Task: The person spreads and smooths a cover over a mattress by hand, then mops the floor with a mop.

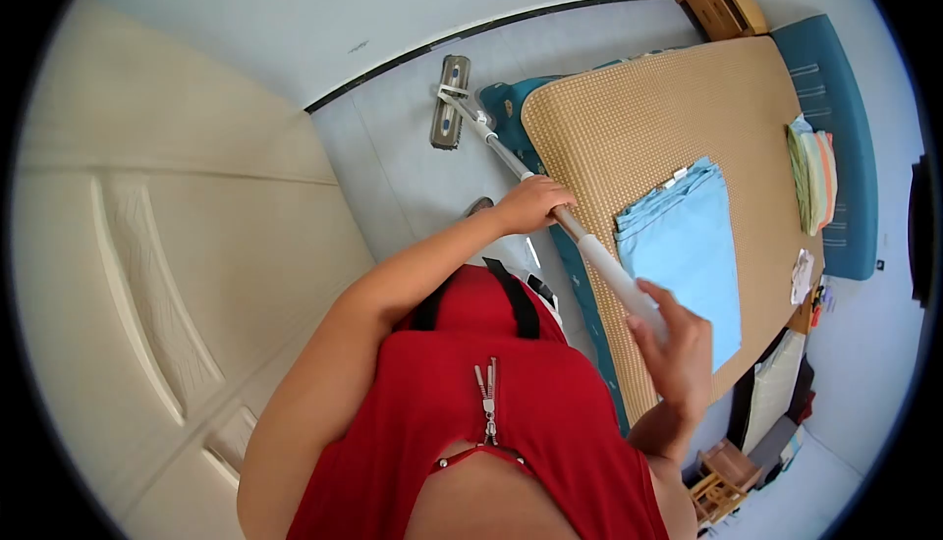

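A flat mop runs diagonally through the view, its grey rectangular head (451, 103) on the floor and its pole (506, 155) rising toward me. My left hand (535, 204) is closed around the middle of the pole. Higher up, my right hand (676, 349) curls round the white handle grip (614, 273), thumb and fingers on either side of it. The very end of the handle is hidden by that hand. Part of my shoe (479, 206) shows below my left forearm.
A bed with a woven tan mat (638, 113) lies right of the pole, holding a folded light-blue cloth (683, 245) and a striped pillow (812, 177). A wooden nightstand (722, 5) stands at the far wall. Cream panelled doors (196, 275) line the left. A wooden chair (722, 481) is lower right.
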`<action>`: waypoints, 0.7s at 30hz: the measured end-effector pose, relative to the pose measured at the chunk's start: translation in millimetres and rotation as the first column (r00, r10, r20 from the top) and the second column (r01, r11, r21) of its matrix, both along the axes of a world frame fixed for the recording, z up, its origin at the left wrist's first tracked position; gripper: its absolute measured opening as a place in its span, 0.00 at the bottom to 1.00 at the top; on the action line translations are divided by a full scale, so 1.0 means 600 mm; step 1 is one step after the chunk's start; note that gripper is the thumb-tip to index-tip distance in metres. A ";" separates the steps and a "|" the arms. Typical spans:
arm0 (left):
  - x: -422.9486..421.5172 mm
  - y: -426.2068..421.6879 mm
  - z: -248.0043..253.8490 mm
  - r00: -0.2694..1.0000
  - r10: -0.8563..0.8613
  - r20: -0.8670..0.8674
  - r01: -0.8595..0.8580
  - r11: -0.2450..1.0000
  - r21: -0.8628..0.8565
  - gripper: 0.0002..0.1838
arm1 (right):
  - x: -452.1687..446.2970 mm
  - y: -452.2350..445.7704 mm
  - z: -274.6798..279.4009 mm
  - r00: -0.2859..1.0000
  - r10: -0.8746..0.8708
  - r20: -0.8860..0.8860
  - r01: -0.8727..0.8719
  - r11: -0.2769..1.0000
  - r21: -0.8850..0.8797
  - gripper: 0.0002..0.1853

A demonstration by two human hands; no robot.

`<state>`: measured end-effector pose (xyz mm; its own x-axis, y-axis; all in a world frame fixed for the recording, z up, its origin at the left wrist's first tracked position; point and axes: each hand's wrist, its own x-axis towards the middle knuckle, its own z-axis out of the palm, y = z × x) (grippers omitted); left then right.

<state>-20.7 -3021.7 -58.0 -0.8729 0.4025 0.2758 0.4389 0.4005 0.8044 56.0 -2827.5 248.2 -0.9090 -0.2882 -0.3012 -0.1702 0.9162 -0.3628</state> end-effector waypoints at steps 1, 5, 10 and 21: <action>-0.024 0.003 0.007 1.000 0.017 -0.018 -0.017 1.000 0.021 0.20 | -0.031 -0.001 0.014 0.998 -0.065 0.027 0.064 0.998 0.009 0.22; -0.126 0.006 0.020 0.993 0.076 -0.085 -0.073 0.996 0.044 0.19 | -0.145 -0.002 0.024 0.831 -0.111 -0.545 0.008 0.982 -0.188 0.19; -0.203 -0.012 0.048 0.984 0.166 -0.061 -0.160 0.983 0.091 0.14 | -0.209 0.008 0.059 0.996 -0.066 -0.067 -0.006 0.668 -0.744 0.21; -0.368 -0.054 0.202 0.823 -0.565 0.058 0.568 0.821 -0.062 0.11 | -0.241 -0.066 0.146 0.635 -0.300 -0.712 -0.301 0.753 -0.585 0.24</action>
